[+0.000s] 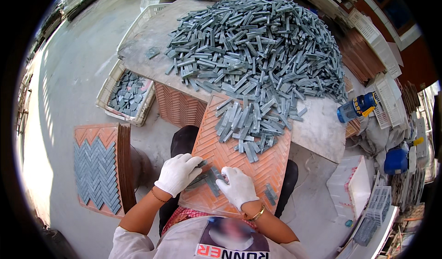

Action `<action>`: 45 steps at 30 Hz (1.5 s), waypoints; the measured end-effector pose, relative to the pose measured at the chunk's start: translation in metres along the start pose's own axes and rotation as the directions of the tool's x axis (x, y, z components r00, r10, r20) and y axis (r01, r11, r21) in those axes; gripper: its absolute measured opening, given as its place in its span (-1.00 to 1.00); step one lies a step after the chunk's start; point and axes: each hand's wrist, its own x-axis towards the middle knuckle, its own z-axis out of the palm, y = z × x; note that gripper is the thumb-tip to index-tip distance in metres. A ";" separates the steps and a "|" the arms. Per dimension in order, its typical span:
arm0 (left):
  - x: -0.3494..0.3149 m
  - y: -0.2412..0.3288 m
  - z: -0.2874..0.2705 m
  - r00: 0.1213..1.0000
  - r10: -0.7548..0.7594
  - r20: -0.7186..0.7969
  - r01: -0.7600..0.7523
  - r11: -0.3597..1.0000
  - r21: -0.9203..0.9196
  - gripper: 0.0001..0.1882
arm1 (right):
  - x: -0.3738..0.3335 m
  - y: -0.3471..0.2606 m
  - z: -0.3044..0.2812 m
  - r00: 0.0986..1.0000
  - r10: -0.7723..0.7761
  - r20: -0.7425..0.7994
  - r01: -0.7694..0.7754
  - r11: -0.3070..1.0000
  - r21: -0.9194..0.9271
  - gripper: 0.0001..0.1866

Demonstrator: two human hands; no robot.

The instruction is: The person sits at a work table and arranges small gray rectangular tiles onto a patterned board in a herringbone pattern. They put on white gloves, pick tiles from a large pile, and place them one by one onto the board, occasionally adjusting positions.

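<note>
A terracotta-coloured tray (pixel 202 141) with a raised herringbone pattern lies across my lap. My left hand (pixel 177 174), in a white glove, is closed with a short grey stone strip (pixel 203 163) at its fingertips. To its right, my gloved right hand (pixel 239 188) is curled, thumb and forefinger closed about the end of a strip. Several grey strips (pixel 212 183) lie in the tray's grooves between the hands. A few more strips (pixel 270 193) sit near the right edge. Loose strips (pixel 246 121) cover the tray's far end.
A large heap of grey stone strips (pixel 258 47) covers the table (pixel 142 52) ahead. At left stands a stack of trays, the top one filled with herringbone strips (pixel 96 174). A white crate (pixel 149 105) holds stone pieces. On the right are a blue bottle (pixel 348 112) and a white box (pixel 343 185).
</note>
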 end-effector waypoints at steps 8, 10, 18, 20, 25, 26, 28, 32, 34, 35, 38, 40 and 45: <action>-0.031 0.002 0.000 0.986 -0.138 -0.092 0.120 0.976 -0.181 -0.73 | -0.005 -0.002 -0.001 1.000 -0.015 0.001 0.015 0.999 -0.031 -0.75; -0.039 -0.001 0.002 0.983 -0.152 -0.107 0.126 0.968 -0.217 -0.78 | -0.005 -0.003 0.001 1.000 -0.023 -0.016 0.023 0.999 -0.033 -0.77; -0.032 -0.004 0.010 0.991 -0.123 -0.054 0.104 0.958 -0.268 -0.84 | 0.009 -0.003 0.009 0.997 -0.065 -0.038 0.063 0.997 -0.042 -0.83; -0.032 -0.004 0.008 0.993 -0.110 -0.041 0.092 0.949 -0.301 -0.85 | 0.008 -0.005 0.009 0.995 -0.073 -0.062 0.071 0.997 -0.036 -0.85; -0.032 -0.005 0.008 0.998 -0.053 -0.025 0.045 0.962 -0.268 -0.87 | 0.007 0.000 0.011 0.975 -0.203 -0.087 0.195 0.976 -0.096 -0.86; -0.030 -0.006 0.007 1.000 -0.022 -0.016 0.018 0.968 -0.249 -0.87 | 0.010 0.001 0.007 0.974 -0.218 -0.066 0.211 0.973 -0.096 -0.86; -0.025 -0.013 0.001 1.000 0.018 0.025 -0.011 0.967 -0.256 -0.88 | 0.017 0.004 -0.006 0.974 -0.203 -0.104 0.198 0.979 -0.051 -0.86; -0.001 -0.019 -0.017 0.997 -0.057 -0.050 0.043 0.969 -0.244 -0.90 | 0.022 0.030 -0.036 0.931 -0.040 -0.362 0.065 0.996 0.058 -0.83; 0.015 -0.014 -0.019 0.988 -0.110 -0.104 0.076 0.955 -0.285 -0.90 | 0.022 0.046 -0.045 0.905 0.042 -0.424 -0.019 0.998 0.059 -0.78; 0.024 -0.014 -0.015 0.988 -0.107 -0.113 0.070 0.953 -0.294 -0.89 | 0.021 0.053 -0.046 0.907 0.082 -0.414 -0.068 0.996 0.050 -0.75; 0.053 -0.003 0.006 0.989 -0.013 -0.147 -0.024 0.968 -0.250 -0.82 | 0.016 0.053 -0.047 0.917 0.122 -0.380 -0.141 0.990 -0.022 -0.69; 0.073 0.008 0.021 0.987 -0.025 -0.161 -0.005 0.983 -0.183 -0.70 | 0.014 0.044 -0.043 0.920 0.109 -0.376 -0.153 0.984 -0.089 -0.66; 0.093 0.024 0.044 0.982 -0.111 -0.152 0.116 0.993 0.023 -0.72 | 0.019 0.048 -0.023 0.893 0.005 -0.449 -0.130 0.960 -0.248 -0.71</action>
